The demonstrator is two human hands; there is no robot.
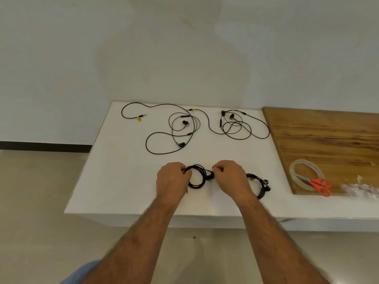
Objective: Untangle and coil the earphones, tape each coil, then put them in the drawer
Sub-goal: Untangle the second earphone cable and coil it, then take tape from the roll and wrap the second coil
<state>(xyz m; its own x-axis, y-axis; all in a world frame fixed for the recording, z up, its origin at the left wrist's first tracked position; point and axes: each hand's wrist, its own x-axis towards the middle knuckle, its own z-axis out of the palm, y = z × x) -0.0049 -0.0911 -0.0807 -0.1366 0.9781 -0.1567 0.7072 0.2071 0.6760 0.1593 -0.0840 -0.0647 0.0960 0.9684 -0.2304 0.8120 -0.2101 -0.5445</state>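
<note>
Hands meet over the near middle of the white worktop, both working one black earphone coil. The left hand has its fingers curled round the coil's left side, and the right hand pinches the coil's right side, where the earbuds bunch together. The coil lies on the worktop between the two hands.

Just right of the right hand, partly hidden behind its wrist, lies a second coiled earphone. Toward the far edge two more earphones lie loose and uncoiled: the far-left earphone, its loops sprawling and its plug out to the left with a yellow tag, and the far-right earphone, in smaller overlapping loops.

On the right sits a wooden board. Near its front edge rests a roll of clear tape, with red-handled scissors lying across it.
</note>
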